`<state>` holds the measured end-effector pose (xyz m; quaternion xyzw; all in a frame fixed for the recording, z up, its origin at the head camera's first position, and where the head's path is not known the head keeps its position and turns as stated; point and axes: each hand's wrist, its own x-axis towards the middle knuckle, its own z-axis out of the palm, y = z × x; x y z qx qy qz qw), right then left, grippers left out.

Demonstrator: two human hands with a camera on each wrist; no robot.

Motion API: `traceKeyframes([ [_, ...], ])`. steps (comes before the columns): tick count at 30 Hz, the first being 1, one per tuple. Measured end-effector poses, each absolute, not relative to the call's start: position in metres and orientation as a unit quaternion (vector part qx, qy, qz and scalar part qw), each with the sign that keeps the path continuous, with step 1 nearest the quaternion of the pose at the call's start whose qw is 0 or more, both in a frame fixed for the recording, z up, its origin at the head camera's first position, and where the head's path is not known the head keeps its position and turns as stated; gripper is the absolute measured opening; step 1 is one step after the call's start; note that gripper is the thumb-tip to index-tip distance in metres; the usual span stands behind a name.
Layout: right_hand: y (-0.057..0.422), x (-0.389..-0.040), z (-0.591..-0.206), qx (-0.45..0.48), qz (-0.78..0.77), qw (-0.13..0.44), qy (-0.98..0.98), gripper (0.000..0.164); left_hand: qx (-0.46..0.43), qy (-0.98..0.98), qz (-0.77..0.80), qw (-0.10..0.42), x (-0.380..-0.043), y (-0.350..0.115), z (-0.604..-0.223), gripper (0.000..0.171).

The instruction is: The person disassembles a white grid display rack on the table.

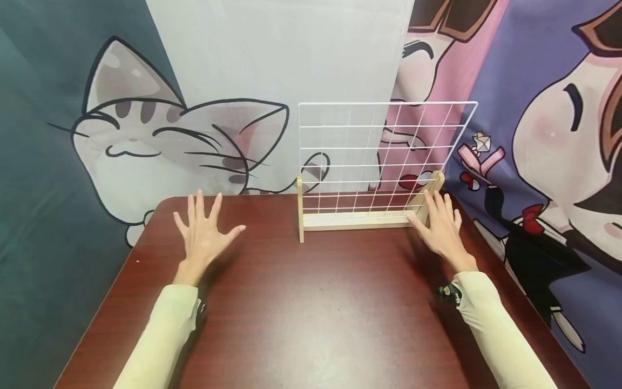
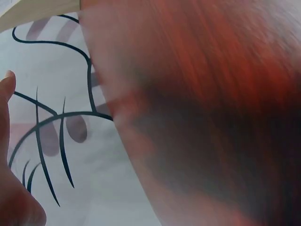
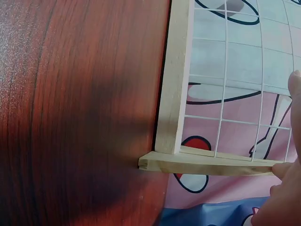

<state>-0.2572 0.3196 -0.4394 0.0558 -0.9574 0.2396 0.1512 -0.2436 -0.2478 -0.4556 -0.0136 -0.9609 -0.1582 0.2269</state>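
A white wire grid point(image 1: 389, 102) stands upright and leans back in a pale wooden stand point(image 1: 359, 220) at the table's far right. My right hand point(image 1: 444, 232) is at the stand's right side piece, fingers extended and thumb apart. In the right wrist view a fingertip point(image 3: 281, 169) meets the edge of that side piece point(image 3: 211, 163) in the picture; whether it touches, I cannot tell. Over the table's left part my left hand point(image 1: 201, 237) is held with its fingers spread wide, nothing in it. Only a bit of that hand point(image 2: 19, 202) enters the left wrist view.
The dark red-brown table point(image 1: 311, 313) has a rounded far left corner. Behind it hangs a cloth with a cartoon cat point(image 1: 146, 178), and cartoon figures point(image 1: 544, 135) cover the right side. Both forearms wear pale sleeves, with a dark device point(image 1: 449, 294) at the right wrist.
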Motion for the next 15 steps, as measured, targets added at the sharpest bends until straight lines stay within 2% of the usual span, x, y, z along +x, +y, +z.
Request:
traceKeyframes([
  [9, 0.331, -0.259, -0.43, 0.056, 0.281, 0.187, -0.94, 0.083, -0.057, -0.945, -0.167, 0.276, -0.253, -0.215, -0.442, 0.099],
  [15, 0.344, -0.268, -0.423, 0.055, 0.303, 0.184, -0.933, 0.084, -0.092, -0.925, -0.176, 0.323, -0.261, -0.187, -0.434, 0.097],
])
